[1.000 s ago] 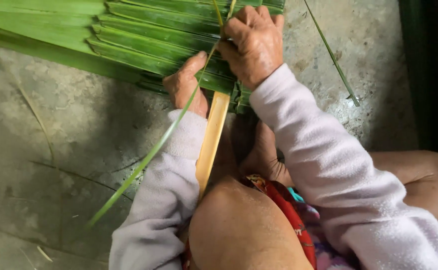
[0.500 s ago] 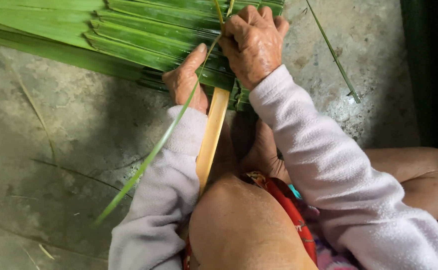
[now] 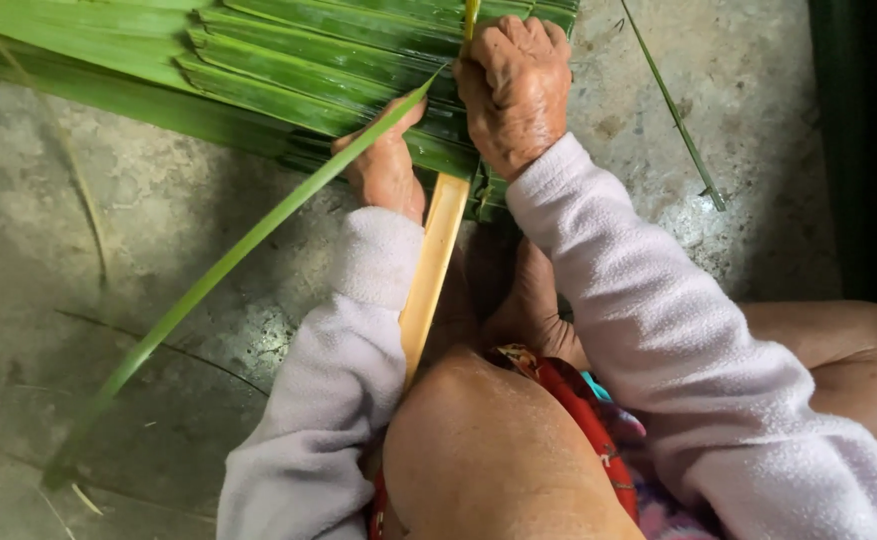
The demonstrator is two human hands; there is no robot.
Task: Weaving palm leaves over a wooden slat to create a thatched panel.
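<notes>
Knee [image 3: 488,450]: bare, bent, nearest the camera at bottom centre; red patterned cloth [image 3: 578,420] tucked just beside on the right.
Sleeves: pale lilac fleece on both forearms, left sleeve [image 3: 328,390] rising from bottom left, right sleeve [image 3: 658,330] crossing in from lower right.
Foot [image 3: 533,305]: bare, in shadow between the two forearms, just right of the midrib.
Midrib [image 3: 433,270]: flat pale-yellow stalk, running from beside the knee up between the forearms and under the leaflets.
Left hand [image 3: 386,165]: palm down on the woven edge, thumb raised toward the loose leaflet; fingers hidden beneath the leaves, so state of the grip not discernible.
Loose leaflet [image 3: 208,280]: long green strip, slanting from near the left thumb down to lower left over the floor.
Right hand [image 3: 513,85]: knuckles up, fist closed, grip pinched on a yellow-green strip [image 3: 470,15] rising out of the top of the fist.
Woven palm leaf [image 3: 288,70]: folded green leaflets in overlapping rows, lying flat on the floor across the top left, under both hands.
Thin stem [image 3: 673,110]: lying alone to the right, apart from the weave.
Floor [image 3: 158,220]: grey concrete, mottled.
</notes>
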